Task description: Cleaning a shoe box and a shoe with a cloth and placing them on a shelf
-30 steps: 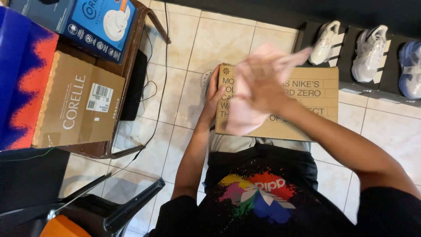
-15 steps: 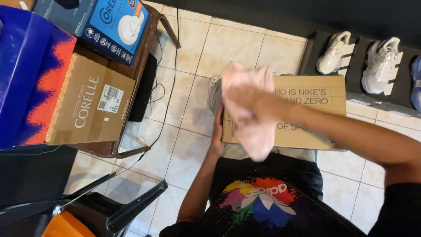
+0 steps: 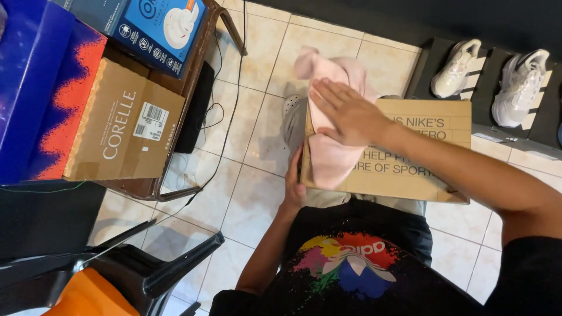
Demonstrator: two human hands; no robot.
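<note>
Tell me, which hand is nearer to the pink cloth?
Right. The right hand lies flat on top of the pink cloth, pressing it against the cardboard box. The left hand holds the box's left edge, just beside the cloth's lower end.

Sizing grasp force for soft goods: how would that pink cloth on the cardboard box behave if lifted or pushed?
The pink cloth drapes over the cardboard box edge, so it is probably floppy and light. Under the flat right hand it would likely bunch or slide rather than roll. Not fragile, by the look.
</note>
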